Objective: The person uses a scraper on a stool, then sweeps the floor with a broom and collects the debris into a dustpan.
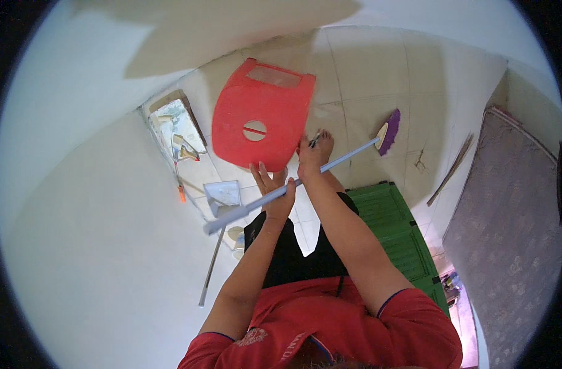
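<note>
Both hands point(275, 187) meet the near edge of the red stool point(259, 104).

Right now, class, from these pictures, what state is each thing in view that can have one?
Red plastic stool: upright or tipped, unclear.
Broom: slanted, purple bristles fanned out.
Left hand: fingers extended at the stool's edge, broom handle crossing it; grip unclear.
Right hand: near the stool's edge; grip unclear.
Dustpan: handle slanting toward lower left.
Green panelled piece: open or shut, unclear.
</note>
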The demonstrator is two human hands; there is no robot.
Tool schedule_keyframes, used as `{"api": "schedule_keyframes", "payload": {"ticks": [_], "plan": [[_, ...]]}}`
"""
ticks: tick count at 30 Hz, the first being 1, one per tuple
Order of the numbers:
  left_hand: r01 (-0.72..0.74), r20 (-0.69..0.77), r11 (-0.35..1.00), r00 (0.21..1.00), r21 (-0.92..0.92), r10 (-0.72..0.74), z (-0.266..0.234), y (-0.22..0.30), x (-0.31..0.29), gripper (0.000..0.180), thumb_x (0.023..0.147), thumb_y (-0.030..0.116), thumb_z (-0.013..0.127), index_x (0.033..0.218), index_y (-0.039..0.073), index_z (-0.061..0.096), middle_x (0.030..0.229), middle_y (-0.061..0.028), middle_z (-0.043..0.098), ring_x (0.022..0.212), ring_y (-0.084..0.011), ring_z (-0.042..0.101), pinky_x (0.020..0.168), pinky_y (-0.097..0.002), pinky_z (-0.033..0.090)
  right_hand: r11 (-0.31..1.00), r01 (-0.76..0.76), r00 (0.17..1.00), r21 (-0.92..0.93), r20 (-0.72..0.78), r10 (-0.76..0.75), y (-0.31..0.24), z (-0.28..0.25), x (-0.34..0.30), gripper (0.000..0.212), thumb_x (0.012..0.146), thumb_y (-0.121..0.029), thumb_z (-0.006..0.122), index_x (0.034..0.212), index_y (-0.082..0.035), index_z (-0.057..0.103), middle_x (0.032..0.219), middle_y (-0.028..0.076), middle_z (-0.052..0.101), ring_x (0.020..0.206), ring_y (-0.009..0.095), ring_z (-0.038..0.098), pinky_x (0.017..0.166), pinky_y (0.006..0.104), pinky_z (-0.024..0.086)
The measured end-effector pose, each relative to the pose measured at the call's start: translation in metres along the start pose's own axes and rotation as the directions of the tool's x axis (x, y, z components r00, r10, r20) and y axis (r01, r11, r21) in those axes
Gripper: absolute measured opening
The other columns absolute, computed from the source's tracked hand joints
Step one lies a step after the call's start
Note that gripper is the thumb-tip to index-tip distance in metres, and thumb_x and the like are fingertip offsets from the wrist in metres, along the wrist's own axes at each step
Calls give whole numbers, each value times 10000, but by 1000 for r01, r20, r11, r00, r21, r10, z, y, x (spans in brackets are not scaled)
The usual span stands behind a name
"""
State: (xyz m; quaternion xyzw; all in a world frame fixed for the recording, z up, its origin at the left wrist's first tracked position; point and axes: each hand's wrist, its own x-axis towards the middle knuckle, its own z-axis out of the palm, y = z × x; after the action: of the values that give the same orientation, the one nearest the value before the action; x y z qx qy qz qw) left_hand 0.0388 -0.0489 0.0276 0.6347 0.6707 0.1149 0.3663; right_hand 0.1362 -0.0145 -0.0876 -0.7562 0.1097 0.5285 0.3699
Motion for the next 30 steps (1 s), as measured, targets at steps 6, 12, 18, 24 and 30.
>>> {"api": "schedule_keyframes", "payload": {"ticks": [6,12,18,24,30], "plan": [[-58,15,997,998,56,57,-8,-10,-11,826,873,328,545,1474,-72,143,1497,-369,113,1399,-529,116,1131,-574,154,947,227,973,-226,23,-228,-32,-41,-20,506,938,-240,572,1354,-55,353,1085,186,549,961,268,540,789,418,433],[-70,70,997,995,16,69,-5,-22,11,825,845,296,592,1484,-34,187,1523,-331,114,1409,-514,107,1136,-572,149,615,575,818,-541,369,-440,-20,-92,-10,476,946,-329,519,1289,1,534,1302,347,475,1254,464,412,1074,492,302],[-145,174,970,978,193,112,-3,-32,14,702,861,269,586,1459,14,320,1529,-326,98,1420,-502,83,1136,-570,159,824,282,884,-491,467,-23,-111,-90,-85,398,991,-345,447,1359,-218,529,652,55,545,468,142,483,444,285,410],[-193,187,958,970,211,154,-3,-36,17,716,857,265,593,1474,46,303,1529,-326,92,1417,-509,76,1131,-582,162,825,228,850,-517,518,90,-126,-81,-62,399,994,-318,432,1352,-180,542,567,9,462,415,113,406,394,264,358],[-184,194,959,971,215,143,-1,-36,16,736,852,272,599,1484,61,286,1531,-329,74,1413,-520,77,1129,-586,163,865,80,831,-495,513,217,-130,-81,-47,386,992,-287,455,1349,-171,545,571,-7,430,397,98,346,356,273,312]]}}
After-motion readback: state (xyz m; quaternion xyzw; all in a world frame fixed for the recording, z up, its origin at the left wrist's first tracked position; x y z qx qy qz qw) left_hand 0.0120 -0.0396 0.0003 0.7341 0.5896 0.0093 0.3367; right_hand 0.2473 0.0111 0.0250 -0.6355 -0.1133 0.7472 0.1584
